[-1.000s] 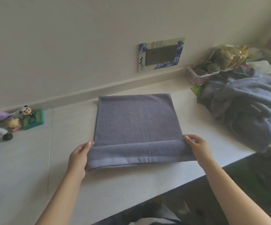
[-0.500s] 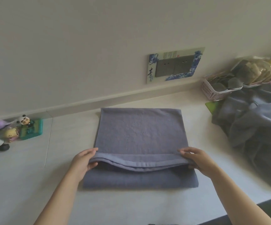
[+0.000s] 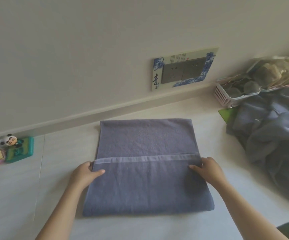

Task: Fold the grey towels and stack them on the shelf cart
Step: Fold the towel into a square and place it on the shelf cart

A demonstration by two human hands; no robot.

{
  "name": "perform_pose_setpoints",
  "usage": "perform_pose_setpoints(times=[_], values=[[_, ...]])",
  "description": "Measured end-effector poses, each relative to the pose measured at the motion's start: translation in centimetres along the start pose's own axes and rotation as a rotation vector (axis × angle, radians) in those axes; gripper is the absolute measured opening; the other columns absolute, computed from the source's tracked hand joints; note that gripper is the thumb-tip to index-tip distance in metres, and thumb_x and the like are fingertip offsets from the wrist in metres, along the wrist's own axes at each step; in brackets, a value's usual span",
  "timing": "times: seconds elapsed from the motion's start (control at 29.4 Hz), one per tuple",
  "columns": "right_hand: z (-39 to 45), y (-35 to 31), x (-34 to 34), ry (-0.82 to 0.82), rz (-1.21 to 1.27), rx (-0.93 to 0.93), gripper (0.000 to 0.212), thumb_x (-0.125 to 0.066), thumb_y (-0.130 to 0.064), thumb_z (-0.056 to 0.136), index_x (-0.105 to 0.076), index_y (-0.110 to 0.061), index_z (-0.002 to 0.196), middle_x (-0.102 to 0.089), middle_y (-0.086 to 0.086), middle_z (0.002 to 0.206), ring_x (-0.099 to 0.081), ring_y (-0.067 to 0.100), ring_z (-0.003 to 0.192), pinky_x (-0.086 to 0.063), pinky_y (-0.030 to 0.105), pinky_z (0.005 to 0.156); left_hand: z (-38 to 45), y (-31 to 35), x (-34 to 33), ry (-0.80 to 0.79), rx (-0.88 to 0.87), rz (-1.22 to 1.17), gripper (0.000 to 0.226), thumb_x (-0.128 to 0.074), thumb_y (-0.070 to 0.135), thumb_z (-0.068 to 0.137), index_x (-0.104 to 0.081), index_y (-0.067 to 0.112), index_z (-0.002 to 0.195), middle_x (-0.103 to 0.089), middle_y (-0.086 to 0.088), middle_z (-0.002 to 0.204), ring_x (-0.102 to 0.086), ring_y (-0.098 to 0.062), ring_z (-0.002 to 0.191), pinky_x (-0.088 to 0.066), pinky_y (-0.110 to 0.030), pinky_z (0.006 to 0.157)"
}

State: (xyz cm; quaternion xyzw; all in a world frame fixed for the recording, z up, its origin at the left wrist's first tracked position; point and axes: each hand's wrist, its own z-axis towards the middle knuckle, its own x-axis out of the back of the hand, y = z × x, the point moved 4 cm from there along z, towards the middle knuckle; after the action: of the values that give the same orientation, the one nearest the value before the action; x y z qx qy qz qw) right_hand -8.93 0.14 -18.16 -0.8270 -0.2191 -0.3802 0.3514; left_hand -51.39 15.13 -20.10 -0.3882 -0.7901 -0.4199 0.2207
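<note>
Left hand placed at left end of hem, thumb laid on top, edge pinched. Grey towel spread flat on tabletop between hands, near half folded over to mid-line. Right hand placed at right end of hem, edge pinched likewise. Unfolded towel heap seen far right.
</note>
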Motion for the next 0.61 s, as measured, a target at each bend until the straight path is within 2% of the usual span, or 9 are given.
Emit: perform_pose_setpoints(times=[0.03, 0.1, 0.2, 0.31, 0.44, 0.54, 0.61], values=[[-0.1, 0.1, -0.2, 0.036, 0.014, 0.015, 0.036, -0.068, -0.042, 0.081, -0.053, -0.01, 0.073, -0.053, 0.005, 0.082, -0.049, 0.021, 0.069, -0.03, 0.031, 0.058, 0.0, -0.3, -0.1, 0.01, 0.015, -0.047, 0.026, -0.084, 0.027, 0.069, -0.071, 0.013, 0.087, -0.072, -0.004, 0.082, -0.068, -0.019, 0.078, -0.053, -0.033, 0.076], [-0.9, -0.1, -0.2, 0.103, 0.123, 0.037, 0.034, -0.065, -0.034, 0.086, -0.048, -0.007, 0.073, -0.054, 0.008, 0.076, -0.048, 0.025, 0.069, -0.029, 0.033, 0.056, -0.5, 0.0, -0.2, 0.08, -0.005, -0.124, 0.021, -0.081, 0.024, 0.073, -0.069, 0.008, 0.076, -0.068, -0.005, 0.071, -0.064, -0.019, 0.069, -0.052, -0.034, 0.07], [-2.4, -0.6, -0.1, 0.186, 0.268, 0.041, 0.029, -0.056, -0.027, 0.093, -0.04, -0.012, 0.072, -0.05, 0.0, 0.065, -0.046, 0.026, 0.065, -0.032, 0.028, 0.052, -1.8, 0.7, -0.5, 0.224, -0.084, -0.135, 0.029, -0.064, 0.025, 0.088, -0.052, 0.008, 0.068, -0.055, -0.007, 0.065, -0.055, -0.026, 0.066, -0.036, -0.035, 0.059], [-3.2, -0.5, -0.6, 0.213, 0.306, -0.025, 0.029, -0.05, -0.025, 0.096, -0.036, -0.016, 0.072, -0.046, -0.004, 0.066, -0.045, 0.027, 0.069, -0.028, 0.035, 0.057, -2.6, 0.7, -1.7, 0.276, -0.071, -0.11, 0.03, -0.051, 0.03, 0.095, -0.046, 0.007, 0.076, -0.055, -0.014, 0.073, -0.057, -0.037, 0.077, -0.036, -0.037, 0.063], [-3.5, 0.5, -1.6, 0.171, 0.263, -0.087, 0.029, -0.048, -0.033, 0.096, -0.042, -0.008, 0.083, -0.054, 0.008, 0.075, -0.057, 0.036, 0.084, -0.033, 0.034, 0.061, -3.0, 0.3, -2.7, 0.293, 0.003, -0.032, 0.032, -0.046, 0.037, 0.096, -0.05, 0.006, 0.089, -0.063, -0.019, 0.087, -0.059, -0.039, 0.086, -0.044, -0.039, 0.07], [-4.5, 0.7, -1.8, 0.096, 0.101, -0.076, 0.033, -0.049, -0.043, 0.093, -0.038, -0.012, 0.097, -0.058, 0.008, 0.086, -0.06, 0.034, 0.089, -0.038, 0.034, 0.063, -4.1, -0.1, -3.1, 0.321, -0.008, 0.082, 0.032, -0.045, 0.038, 0.095, -0.048, 0.007, 0.097, -0.065, -0.019, 0.091, -0.061, -0.039, 0.086, -0.046, -0.038, 0.069], [-5.1, 0.8, -2.4, 0.059, -0.003, -0.054, 0.039, -0.051, -0.043, 0.092, -0.036, -0.012, 0.111, -0.061, 0.01, 0.094, -0.061, 0.034, 0.093, -0.038, 0.033, 0.064, -5.0, -0.8, -3.7, 0.346, -0.024, 0.153, 0.032, -0.044, 0.037, 0.095, -0.048, 0.008, 0.108, -0.065, -0.017, 0.098, -0.062, -0.037, 0.089, -0.045, -0.037, 0.069]])
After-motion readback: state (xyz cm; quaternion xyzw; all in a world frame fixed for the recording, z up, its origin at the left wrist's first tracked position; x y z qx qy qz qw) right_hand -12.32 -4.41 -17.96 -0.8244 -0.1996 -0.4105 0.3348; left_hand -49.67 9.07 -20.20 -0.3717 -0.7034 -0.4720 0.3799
